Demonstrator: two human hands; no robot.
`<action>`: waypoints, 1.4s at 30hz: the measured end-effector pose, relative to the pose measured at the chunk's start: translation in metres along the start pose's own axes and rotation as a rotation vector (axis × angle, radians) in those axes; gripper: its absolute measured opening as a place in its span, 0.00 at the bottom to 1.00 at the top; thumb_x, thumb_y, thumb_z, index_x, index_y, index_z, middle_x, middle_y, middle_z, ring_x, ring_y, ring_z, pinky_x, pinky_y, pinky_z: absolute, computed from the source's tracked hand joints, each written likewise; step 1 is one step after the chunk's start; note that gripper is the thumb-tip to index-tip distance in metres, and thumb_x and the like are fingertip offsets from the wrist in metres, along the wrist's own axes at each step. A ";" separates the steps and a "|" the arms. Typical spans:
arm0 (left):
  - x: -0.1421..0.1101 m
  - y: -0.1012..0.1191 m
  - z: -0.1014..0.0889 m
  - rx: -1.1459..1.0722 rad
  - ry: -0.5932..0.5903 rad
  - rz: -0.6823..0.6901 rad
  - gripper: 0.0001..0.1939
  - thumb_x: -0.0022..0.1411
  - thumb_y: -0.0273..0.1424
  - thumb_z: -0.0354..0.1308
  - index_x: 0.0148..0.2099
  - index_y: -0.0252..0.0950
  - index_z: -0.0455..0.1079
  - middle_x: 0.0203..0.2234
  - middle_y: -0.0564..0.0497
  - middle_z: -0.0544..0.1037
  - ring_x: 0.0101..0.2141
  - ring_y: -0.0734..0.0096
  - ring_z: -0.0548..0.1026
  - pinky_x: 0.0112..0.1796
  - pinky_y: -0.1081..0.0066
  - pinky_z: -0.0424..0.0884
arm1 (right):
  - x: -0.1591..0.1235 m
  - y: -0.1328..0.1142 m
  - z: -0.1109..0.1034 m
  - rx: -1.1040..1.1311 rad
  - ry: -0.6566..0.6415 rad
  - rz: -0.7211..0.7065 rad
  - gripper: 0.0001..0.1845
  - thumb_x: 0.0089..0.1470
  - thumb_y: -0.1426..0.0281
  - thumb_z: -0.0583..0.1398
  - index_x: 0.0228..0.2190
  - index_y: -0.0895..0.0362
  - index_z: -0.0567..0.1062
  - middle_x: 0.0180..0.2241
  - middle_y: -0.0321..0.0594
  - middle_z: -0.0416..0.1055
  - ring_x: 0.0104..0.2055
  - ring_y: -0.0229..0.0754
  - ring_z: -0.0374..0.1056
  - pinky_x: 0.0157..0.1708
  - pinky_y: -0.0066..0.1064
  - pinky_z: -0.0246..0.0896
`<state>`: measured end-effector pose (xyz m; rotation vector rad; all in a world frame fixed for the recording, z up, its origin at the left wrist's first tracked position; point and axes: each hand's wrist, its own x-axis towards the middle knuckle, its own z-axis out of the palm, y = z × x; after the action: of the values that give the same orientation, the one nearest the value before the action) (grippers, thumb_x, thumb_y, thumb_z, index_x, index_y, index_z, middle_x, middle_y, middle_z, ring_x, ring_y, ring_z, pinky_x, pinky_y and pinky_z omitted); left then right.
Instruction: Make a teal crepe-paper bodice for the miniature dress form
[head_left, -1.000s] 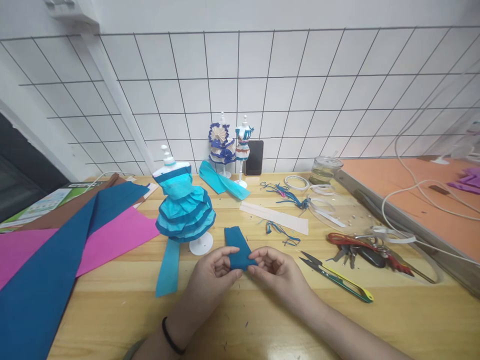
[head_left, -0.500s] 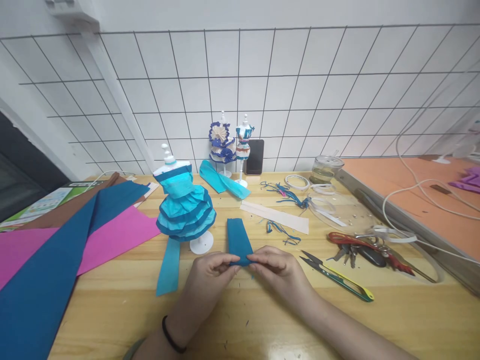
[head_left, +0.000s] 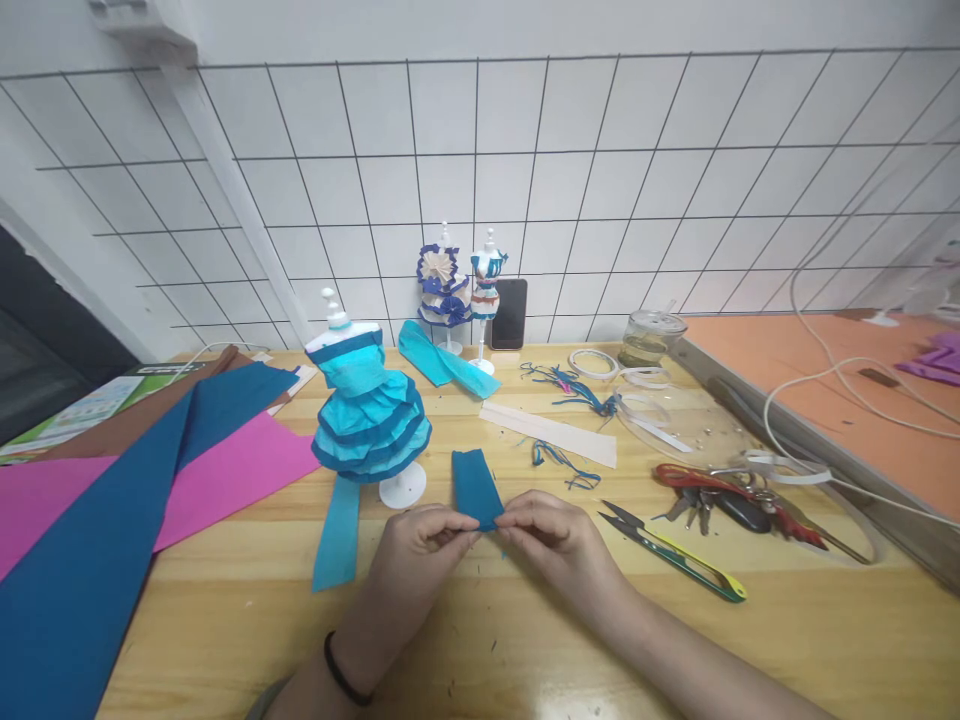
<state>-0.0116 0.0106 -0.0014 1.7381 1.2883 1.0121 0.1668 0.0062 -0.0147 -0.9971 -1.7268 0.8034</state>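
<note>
Both my hands pinch the near end of a folded dark teal crepe paper strip just above the wooden table. My left hand grips its left corner with closed fingers. My right hand grips the right corner the same way. A small mannequin wearing a layered light blue and teal paper dress stands just beyond my left hand. A light blue paper strip lies flat to the left of my left hand.
Thread snips lie right of my right hand, keys beyond them. Large teal and pink paper sheets cover the left side. Two small dressed mannequins, a phone, tape rolls and a jar stand near the tiled wall.
The strip, held slightly raised a second ago, has been laid flatter and its near end folded shorter; my fingers have closed in on its near edge.
</note>
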 end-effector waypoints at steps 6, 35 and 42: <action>0.001 0.001 0.000 0.059 -0.034 -0.030 0.06 0.51 0.28 0.57 0.30 0.35 0.75 0.23 0.50 0.78 0.25 0.70 0.73 0.27 0.75 0.68 | 0.001 -0.003 0.000 -0.007 -0.009 0.002 0.06 0.49 0.75 0.59 0.29 0.56 0.77 0.28 0.42 0.73 0.30 0.40 0.69 0.30 0.30 0.65; 0.001 -0.004 0.000 -0.101 -0.042 -0.129 0.06 0.49 0.31 0.59 0.31 0.36 0.75 0.26 0.50 0.79 0.29 0.68 0.75 0.31 0.73 0.71 | -0.001 0.002 0.007 0.304 0.016 0.389 0.08 0.42 0.67 0.64 0.29 0.57 0.76 0.21 0.34 0.70 0.23 0.34 0.63 0.24 0.26 0.59; 0.002 0.000 -0.002 -0.102 -0.028 -0.150 0.06 0.48 0.31 0.60 0.31 0.36 0.75 0.27 0.50 0.80 0.29 0.67 0.76 0.31 0.73 0.71 | 0.001 0.001 0.004 0.319 0.034 0.398 0.08 0.42 0.66 0.64 0.26 0.57 0.77 0.25 0.37 0.73 0.26 0.37 0.67 0.27 0.28 0.62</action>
<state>-0.0130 0.0124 -0.0005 1.5497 1.3049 0.9471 0.1633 0.0075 -0.0160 -1.1366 -1.3305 1.2636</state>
